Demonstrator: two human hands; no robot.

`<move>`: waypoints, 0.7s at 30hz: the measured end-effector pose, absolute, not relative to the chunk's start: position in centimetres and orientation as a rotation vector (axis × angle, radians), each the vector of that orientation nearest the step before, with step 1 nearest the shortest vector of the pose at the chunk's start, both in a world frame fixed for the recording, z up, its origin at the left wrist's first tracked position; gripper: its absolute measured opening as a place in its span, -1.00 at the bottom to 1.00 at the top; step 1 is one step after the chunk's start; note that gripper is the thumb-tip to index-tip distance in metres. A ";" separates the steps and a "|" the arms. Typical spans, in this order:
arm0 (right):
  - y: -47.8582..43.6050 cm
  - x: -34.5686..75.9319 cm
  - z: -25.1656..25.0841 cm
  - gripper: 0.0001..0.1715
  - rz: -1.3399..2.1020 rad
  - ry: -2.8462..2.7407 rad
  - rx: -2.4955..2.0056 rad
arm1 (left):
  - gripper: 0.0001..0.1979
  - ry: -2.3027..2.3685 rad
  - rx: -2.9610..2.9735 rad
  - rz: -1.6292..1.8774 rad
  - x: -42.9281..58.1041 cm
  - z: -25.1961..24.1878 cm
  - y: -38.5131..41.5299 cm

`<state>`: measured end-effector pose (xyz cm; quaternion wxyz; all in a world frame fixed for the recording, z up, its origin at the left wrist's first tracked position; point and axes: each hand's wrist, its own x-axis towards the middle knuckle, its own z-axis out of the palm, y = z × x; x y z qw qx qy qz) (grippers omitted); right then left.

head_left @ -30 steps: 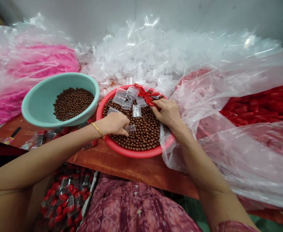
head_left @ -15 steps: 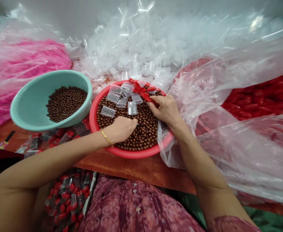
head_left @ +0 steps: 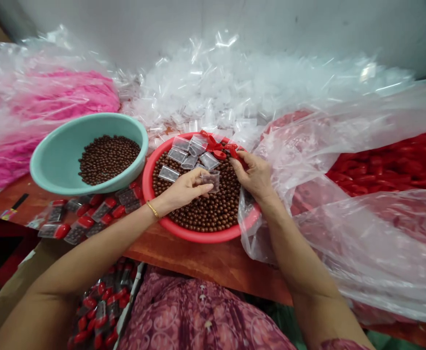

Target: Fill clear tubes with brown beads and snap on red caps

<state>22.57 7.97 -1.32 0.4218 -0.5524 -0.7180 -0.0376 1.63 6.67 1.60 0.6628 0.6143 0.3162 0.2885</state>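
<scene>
My left hand (head_left: 183,190) is closed on a small clear plastic container (head_left: 213,181), held just above the brown balls (head_left: 213,214) in the red basin (head_left: 205,236). Something dark shows inside the container. At the basin's right side, my right hand (head_left: 253,175) pinches a red plastic cap (head_left: 240,159) between thumb and fingers. More red caps (head_left: 213,143) lie beside it on the balls. Several see-through containers (head_left: 178,154) rest on the balls near the far rim.
A turquoise basin (head_left: 45,167) with brown balls stands left. Filled red-capped containers (head_left: 85,221) lie before it, and more fill a box (head_left: 101,311) below the table edge. Clear containers (head_left: 234,82) are heaped behind. Plastic bags hold pink pieces (head_left: 77,95) and red caps (head_left: 391,167).
My left hand has risen out of the balls, and the clear container now shows in its fingers. My right hand stays near the red caps. The camera view has shifted slightly.
</scene>
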 end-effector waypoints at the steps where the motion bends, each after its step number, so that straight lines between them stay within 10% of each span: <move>1: 7.9 22.5 -1.3 -0.67 -0.087 -1.805 -1.383 | -0.83 0.697 1.361 0.678 1.4 1.6 6.4; 21: 5.3 19.2 2.7 -0.72 0.356 -2.520 -1.872 | -0.68 0.735 1.071 0.866 -0.8 0.7 4.0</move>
